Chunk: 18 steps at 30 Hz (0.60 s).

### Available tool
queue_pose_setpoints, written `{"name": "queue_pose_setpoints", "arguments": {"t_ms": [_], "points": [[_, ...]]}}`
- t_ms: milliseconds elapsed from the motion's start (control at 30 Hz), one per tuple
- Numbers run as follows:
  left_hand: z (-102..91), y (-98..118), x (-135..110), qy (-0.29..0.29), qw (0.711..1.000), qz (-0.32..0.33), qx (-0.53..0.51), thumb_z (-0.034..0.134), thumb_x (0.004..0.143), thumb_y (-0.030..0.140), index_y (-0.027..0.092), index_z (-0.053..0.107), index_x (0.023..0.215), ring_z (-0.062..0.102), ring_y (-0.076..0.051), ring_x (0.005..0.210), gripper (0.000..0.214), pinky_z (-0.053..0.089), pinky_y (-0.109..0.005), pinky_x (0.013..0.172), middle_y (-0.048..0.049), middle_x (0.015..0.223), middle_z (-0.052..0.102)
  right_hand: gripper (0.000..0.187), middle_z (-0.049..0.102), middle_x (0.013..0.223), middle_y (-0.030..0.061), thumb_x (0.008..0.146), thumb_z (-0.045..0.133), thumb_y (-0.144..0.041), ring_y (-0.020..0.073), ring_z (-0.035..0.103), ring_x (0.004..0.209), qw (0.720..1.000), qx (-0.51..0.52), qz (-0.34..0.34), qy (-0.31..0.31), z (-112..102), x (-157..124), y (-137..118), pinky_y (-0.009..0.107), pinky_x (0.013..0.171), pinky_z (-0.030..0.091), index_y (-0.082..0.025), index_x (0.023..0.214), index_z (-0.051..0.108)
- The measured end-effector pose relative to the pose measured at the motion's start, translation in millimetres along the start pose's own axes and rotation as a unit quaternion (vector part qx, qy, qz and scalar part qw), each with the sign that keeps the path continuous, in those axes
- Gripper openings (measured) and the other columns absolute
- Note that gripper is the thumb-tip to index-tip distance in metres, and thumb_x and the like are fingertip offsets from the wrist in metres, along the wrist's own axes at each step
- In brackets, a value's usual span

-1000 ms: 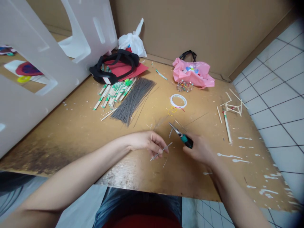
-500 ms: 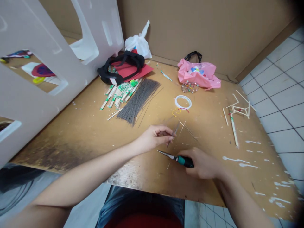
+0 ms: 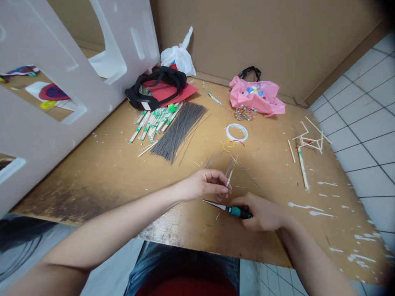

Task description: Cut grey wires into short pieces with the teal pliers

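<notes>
Above the table, the left hand pinches some thin wire pieces, their long axis pointing forward and slightly right, while the right hand grasps 1 pair of pliers, held crosswise on their near side, tip pointing left.

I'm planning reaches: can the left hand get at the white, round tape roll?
Probably yes: just thin grey wires, a looped yellow strand and a red strand lie between the left hand and tape roll, though that hand pinches slender grey pieces.

1 pink bag, 1 white bag.
</notes>
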<state>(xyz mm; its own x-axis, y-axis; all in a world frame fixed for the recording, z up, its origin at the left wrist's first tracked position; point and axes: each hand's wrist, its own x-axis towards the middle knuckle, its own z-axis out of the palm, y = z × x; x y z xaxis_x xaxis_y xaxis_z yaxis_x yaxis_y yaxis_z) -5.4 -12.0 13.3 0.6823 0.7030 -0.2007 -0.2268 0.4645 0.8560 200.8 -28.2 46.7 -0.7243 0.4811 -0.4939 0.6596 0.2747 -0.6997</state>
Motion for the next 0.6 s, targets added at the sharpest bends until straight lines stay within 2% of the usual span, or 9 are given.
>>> {"name": "queue_pose_setpoints", "arguments": {"t_ms": [100, 167, 267, 333, 400, 500, 600], "points": [[-0.3, 4, -1, 0.016, 0.999, 0.046, 0.021, 0.073, 0.066, 0.031, 0.012, 0.059, 0.076, 0.06, -0.011, 0.064, 0.026, 0.049, -0.026, 0.064, -0.0019, 0.072, 0.064, 0.016, 0.04, 0.062, -0.0054, 0.063, 0.048, -0.012, 0.0084, 0.035, 0.057, 1.0, 0.011, -0.003, -0.006, 1, 2, 2, 0.021, 0.051, 0.027, -0.017, 0.076, 0.054], [-2.6, 9, -2, 0.061, 0.99, 0.114, 0.05, 0.07, 0.07, 0.031, 0.012, 0.057, 0.077, 0.059, -0.01, 0.064, 0.024, 0.048, -0.026, 0.065, -0.0013, 0.07, 0.062, 0.017, 0.043, 0.064, -0.0049, 0.065, 0.049, -0.013, 0.0089, 0.037, 0.058, 1.0, 0.016, -0.013, -0.002, 0, 1, 3, 0.021, 0.051, 0.028, -0.017, 0.08, 0.055], [-10.5, 17, -2, 0.158, 0.953, 0.235, 0.102, 0.067, 0.073, 0.029, 0.014, 0.054, 0.078, 0.059, -0.011, 0.067, 0.02, 0.047, -0.027, 0.069, -0.001, 0.074, 0.061, 0.024, 0.049, 0.07, -0.0035, 0.063, 0.051, -0.011, 0.0101, 0.042, 0.063, 0.997, 0.057, -0.046, -0.031, -5, -5, 5, 0.021, 0.056, 0.033, -0.016, 0.086, 0.057], [-17.7, 15, 1, 0.194, 0.929, 0.283, 0.141, 0.063, 0.076, 0.028, 0.016, 0.051, 0.076, 0.059, -0.012, 0.071, 0.018, 0.047, -0.028, 0.071, -0.0019, 0.079, 0.059, 0.031, 0.052, 0.074, -0.0017, 0.063, 0.051, -0.011, 0.0113, 0.046, 0.067, 0.991, 0.114, -0.048, -0.053, -10, -11, 7, 0.022, 0.058, 0.036, -0.016, 0.093, 0.058], [-24.4, 8, 6, 0.196, 0.912, 0.287, 0.218, 0.058, 0.079, 0.025, 0.016, 0.05, 0.075, 0.057, -0.013, 0.077, 0.013, 0.045, -0.028, 0.073, -0.004, 0.084, 0.058, 0.037, 0.055, 0.078, 0.0004, 0.064, 0.051, -0.013, 0.0127, 0.05, 0.07, 0.982, 0.176, -0.032, -0.059, -16, -16, 9, 0.023, 0.06, 0.039, -0.015, 0.101, 0.058], [-30.9, -6, 14, 0.15, 0.872, 0.267, 0.381, 0.054, 0.079, 0.018, 0.016, 0.05, 0.072, 0.054, -0.015, 0.081, 0.009, 0.042, -0.029, 0.076, -0.0052, 0.082, 0.057, 0.041, 0.057, 0.081, 0.0032, 0.065, 0.055, -0.019, 0.0151, 0.054, 0.073, 0.966, 0.253, -0.033, -0.04, -21, -23, 17, 0.026, 0.063, 0.043, -0.014, 0.105, 0.057], [-32.4, -16, 19, 0.138, 0.857, 0.255, 0.427, 0.052, 0.079, 0.016, 0.016, 0.05, 0.072, 0.052, -0.015, 0.079, 0.008, 0.041, -0.029, 0.075, -0.005, 0.081, 0.057, 0.043, 0.057, 0.084, 0.0054, 0.067, 0.059, -0.027, 0.0166, 0.055, 0.073, 0.95, 0.306, -0.063, -0.014, -24, -27, 26, 0.03, 0.065, 0.044, -0.014, 0.107, 0.057]]}}
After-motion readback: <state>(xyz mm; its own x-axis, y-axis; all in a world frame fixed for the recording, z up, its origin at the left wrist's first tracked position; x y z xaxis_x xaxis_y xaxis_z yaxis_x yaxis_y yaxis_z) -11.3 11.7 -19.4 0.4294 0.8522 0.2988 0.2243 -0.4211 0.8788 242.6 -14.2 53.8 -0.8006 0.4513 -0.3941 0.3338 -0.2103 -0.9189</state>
